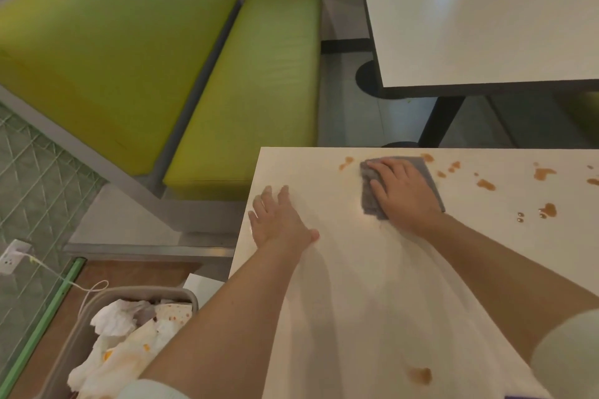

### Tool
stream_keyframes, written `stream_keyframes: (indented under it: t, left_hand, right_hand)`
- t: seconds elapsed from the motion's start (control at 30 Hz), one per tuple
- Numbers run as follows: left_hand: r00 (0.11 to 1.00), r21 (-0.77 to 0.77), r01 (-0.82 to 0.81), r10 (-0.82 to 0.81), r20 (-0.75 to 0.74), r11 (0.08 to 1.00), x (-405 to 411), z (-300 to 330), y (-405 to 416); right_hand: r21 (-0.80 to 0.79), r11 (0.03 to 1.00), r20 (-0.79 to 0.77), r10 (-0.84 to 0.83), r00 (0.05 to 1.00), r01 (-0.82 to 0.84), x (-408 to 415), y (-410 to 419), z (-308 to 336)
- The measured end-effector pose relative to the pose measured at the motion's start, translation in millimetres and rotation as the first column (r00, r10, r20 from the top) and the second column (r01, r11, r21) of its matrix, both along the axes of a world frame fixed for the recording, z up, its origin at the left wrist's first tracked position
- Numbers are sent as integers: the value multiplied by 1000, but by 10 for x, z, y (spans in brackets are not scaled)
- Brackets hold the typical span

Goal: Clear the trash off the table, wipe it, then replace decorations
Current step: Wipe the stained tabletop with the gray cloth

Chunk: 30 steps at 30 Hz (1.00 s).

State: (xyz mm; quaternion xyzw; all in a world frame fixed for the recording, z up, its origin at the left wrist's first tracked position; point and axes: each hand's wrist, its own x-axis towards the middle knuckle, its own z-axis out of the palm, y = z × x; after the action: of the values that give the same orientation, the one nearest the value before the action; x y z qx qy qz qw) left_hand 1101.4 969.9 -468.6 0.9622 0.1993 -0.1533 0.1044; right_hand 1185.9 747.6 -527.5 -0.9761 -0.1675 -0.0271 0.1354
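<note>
A grey cloth (431, 178) is being pressed flat against the white table (372, 301) by the right hand (403, 193), fingers extended and spread over the fabric, not curled around it. The cloth is lying near the table's far edge, with its right and far margins showing beyond the hand. The left hand (280, 220) is being rested palm-down on the tabletop near the left edge, fingers straight and slightly apart, nothing being held; it is well apart from the cloth. Brown liquid spots (486, 185) are being observed scattered across the far right portion of the table, some just beside the cloth, and one larger brown stain (420, 375) is sitting near the close edge. A grey bin (136, 295) is standing on the floor below the table's left side, with crumpled white paper trash (116, 321), some of it stained orange, lying in it. A green cushioned bench (252, 91) is positioned beyond the table, and a second white table (486, 16) is standing farther back.
</note>
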Motion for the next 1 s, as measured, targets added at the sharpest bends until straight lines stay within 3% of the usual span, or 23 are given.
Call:
stream_keyframes:
  t: [0.07,0.13,0.23,0.33,0.5,0.53,0.7,0.9,1.0]
  left_hand:
    - [992,-3,121,-121,36,993,-3,1,-23]
    - [973,39,222,-224,55,974,-7,8,-62]
    - [954,87,283,-290,77,955,5,11,-103]
    - [958,40,281,-283,46,959,26,20,-101]
    - [967,44,254,-255,20,966,34,15,-115]
    - [968,39,250,-251,19,967,38,15,-108]
    - [966,31,258,-259,23,966,46,19,-109]
    - [970,24,240,-241,24,970,34,3,-111]
    - [971,8,240,-240,22,971,19,4,-115]
  right_hand:
    - [-4,985,-18,-170,985,170,194,17,12]
    - [7,978,-54,-210,976,210,245,230,40]
    - [49,999,-71,-7,997,10,98,498,30]
    - [33,970,-1,240,971,-240,-7,349,14]
    - [15,996,-70,-86,994,87,378,275,-3]
    - [3,997,-98,-76,992,77,343,403,14]
    - [10,961,-113,275,955,-276,6,419,0]
    - [-22,998,-148,-60,987,57,228,336,59]
    - [6,987,-131,160,978,-161,-129,524,49]
